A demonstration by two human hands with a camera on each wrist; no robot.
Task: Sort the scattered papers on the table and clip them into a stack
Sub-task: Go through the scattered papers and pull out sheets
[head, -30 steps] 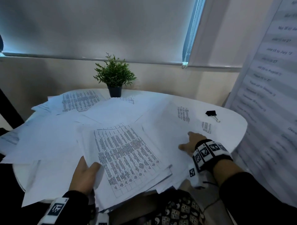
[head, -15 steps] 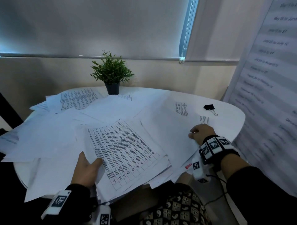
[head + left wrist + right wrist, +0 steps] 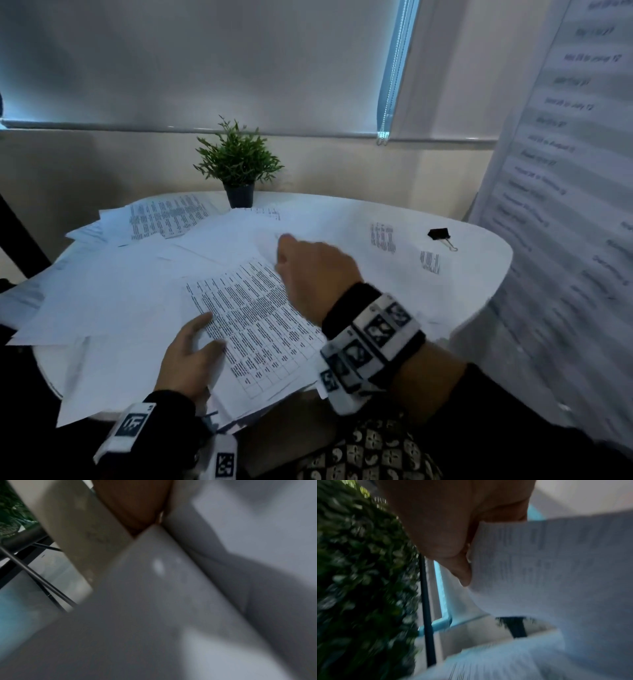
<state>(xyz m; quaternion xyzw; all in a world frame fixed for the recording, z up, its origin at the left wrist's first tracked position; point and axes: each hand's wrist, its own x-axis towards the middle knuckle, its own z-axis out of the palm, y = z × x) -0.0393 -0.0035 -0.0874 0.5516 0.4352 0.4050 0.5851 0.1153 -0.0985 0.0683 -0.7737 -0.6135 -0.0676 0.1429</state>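
Many loose white printed papers (image 3: pixel 113 294) strewn over my round white bench (image 3: pixel 479 270), matte roller blind behind, small leafy potted plant (image 3: pixel 238 171) at the back, black binder clip (image 3: pixel 440 234) far right, my left hand (image 3: pixel 191 356) gripping the gathered stack (image 3: pixel 260 329), my right hand (image 3: pixel 453 536) pinching one thin sheet (image 3: pixel 547 568)

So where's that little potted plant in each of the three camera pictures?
Head view: the potted plant stands upright at the far edge of the table, top centre, behind the papers.
Left wrist view: not identifiable; only a blurred green patch at the upper left edge.
Right wrist view: blurred, its dark pot shows low and right of centre, seen under a lifted sheet.
Shared landmark: the white papers.
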